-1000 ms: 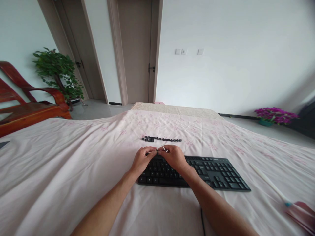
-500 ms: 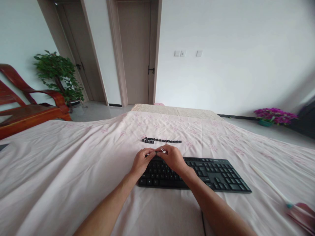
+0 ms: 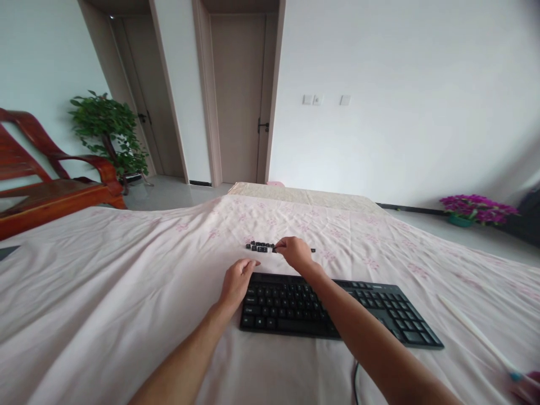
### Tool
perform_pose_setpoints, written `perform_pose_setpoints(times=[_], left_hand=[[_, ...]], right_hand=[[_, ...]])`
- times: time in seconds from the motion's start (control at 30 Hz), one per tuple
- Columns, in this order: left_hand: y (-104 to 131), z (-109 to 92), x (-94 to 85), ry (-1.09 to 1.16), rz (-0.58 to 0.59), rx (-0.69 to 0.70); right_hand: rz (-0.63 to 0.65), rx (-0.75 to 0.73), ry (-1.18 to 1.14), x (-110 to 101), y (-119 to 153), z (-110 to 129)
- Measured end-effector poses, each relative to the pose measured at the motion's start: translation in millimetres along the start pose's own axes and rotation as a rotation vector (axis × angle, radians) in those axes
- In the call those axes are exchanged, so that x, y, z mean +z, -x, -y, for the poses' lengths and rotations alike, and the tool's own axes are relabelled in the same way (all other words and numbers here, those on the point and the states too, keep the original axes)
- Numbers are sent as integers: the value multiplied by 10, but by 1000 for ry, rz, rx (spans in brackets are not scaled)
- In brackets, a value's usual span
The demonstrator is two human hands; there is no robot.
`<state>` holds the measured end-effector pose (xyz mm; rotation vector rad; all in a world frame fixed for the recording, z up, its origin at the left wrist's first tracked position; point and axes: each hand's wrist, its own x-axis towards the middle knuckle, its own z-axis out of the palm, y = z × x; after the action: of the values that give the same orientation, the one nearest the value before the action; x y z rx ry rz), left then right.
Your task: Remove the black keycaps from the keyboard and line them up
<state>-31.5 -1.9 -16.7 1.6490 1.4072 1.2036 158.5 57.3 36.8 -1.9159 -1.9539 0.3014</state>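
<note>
Reaches up from bottom edge with both forearms bare. Slants left forearm (image 3: 192,343) from lower left of centre toward middle of frame, with left wrist (image 3: 222,306) nearly straight. Holds left hand (image 3: 236,283) left of frame centre, lower than right hand (image 3: 296,254), with fingers loosely bent, pointing up and right. Runs right forearm (image 3: 363,323) diagonally from lower right up and left. Holds right hand near frame centre, with back of hand upward, with thumb and fingertips (image 3: 279,246) close together pointing left; too small to tell exact grip.
</note>
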Motion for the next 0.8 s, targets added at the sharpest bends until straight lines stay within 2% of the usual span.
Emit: perform_pose_setpoints(times=[0.13, 0.5, 0.67, 0.8], left_hand=[[-18, 83, 17, -26, 2, 22], [-23, 91, 37, -86, 14, 34], [-25, 91, 41, -78, 10, 28], [-23, 96, 39, -73, 6, 26]], right_hand=[[20, 0, 54, 140, -138, -2], [38, -5, 81, 340, -250, -31], [29, 4, 58, 367, -231, -33], [18, -7, 12, 302, -199, -7]])
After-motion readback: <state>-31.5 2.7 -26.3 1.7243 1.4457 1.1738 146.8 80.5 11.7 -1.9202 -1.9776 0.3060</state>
